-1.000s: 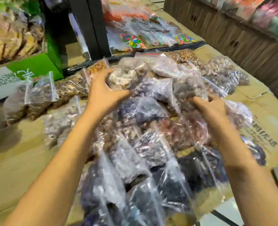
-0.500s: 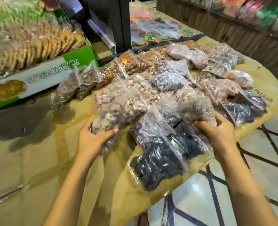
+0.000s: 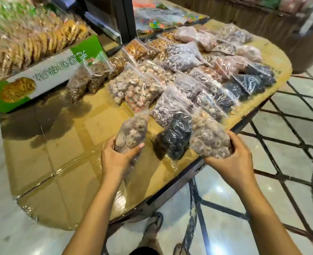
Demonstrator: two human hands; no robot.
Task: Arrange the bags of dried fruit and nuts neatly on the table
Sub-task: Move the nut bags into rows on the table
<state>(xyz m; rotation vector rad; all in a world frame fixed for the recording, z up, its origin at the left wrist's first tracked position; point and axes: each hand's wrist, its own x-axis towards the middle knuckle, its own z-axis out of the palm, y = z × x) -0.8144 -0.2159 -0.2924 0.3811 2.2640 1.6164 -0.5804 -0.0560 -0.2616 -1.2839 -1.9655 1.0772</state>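
Several clear bags of dried fruit and nuts (image 3: pixel 172 74) lie in rows across the far and right part of the cardboard-covered table (image 3: pixel 63 159). My left hand (image 3: pixel 118 159) grips a small bag of brownish pieces (image 3: pixel 133 129) by its lower end, just above the near middle of the table. My right hand (image 3: pixel 231 161) holds a bag of pale brown nuts (image 3: pixel 207 135) at the table's right front edge. Between the two lies a bag of black dried fruit (image 3: pixel 175 135).
A green and white box of biscuits (image 3: pixel 47 74) stands at the back left. A black post (image 3: pixel 126 17) rises behind the bags, with candy packets (image 3: pixel 155 21) beyond. The table's metal frame (image 3: pixel 198 199) and tiled floor show at the right and below.
The view has pulled back from the pile. Both hands have drawn toward the near edge, each now holding a separate bag, the left one lifted away from the heap.
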